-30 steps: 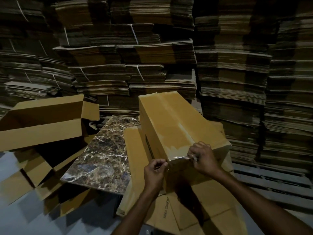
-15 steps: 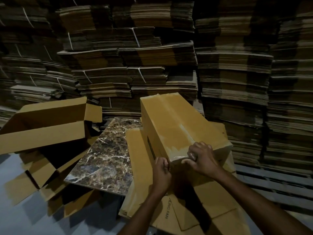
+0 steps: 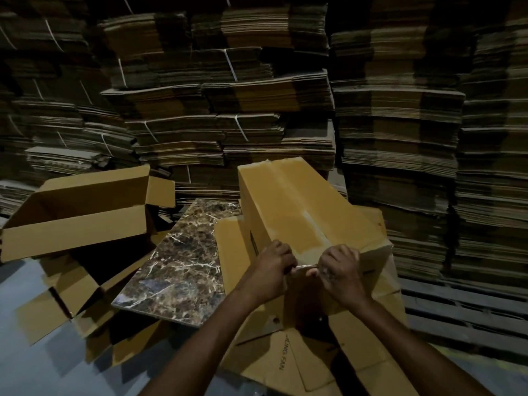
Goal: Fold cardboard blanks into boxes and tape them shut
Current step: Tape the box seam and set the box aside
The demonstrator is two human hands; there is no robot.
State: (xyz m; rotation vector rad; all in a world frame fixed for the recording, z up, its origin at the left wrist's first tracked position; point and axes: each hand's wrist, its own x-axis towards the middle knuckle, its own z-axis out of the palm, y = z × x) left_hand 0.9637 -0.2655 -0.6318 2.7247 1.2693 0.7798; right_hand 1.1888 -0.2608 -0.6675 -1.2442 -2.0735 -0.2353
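Note:
A long folded cardboard box [image 3: 294, 207] lies in front of me on a pile of flat blanks [image 3: 368, 332], with a shiny strip of clear tape running along its top seam. Both hands are at its near end. My left hand [image 3: 274, 270] and my right hand [image 3: 340, 270] each pinch an end of a short stretch of clear tape [image 3: 305, 266] held taut between them at the box's near top edge. The tape roll is not visible.
A marble-patterned slab [image 3: 183, 264] lies tilted left of the box. An open cardboard box [image 3: 77, 212] rests at left over loose flaps. Tall stacks of strapped flat blanks [image 3: 228, 110] wall the back and right. A wooden pallet [image 3: 463, 310] is at right.
The hands have shifted along the box's near edge, and both now pinch the tape stretched between them. The view has tilted slightly.

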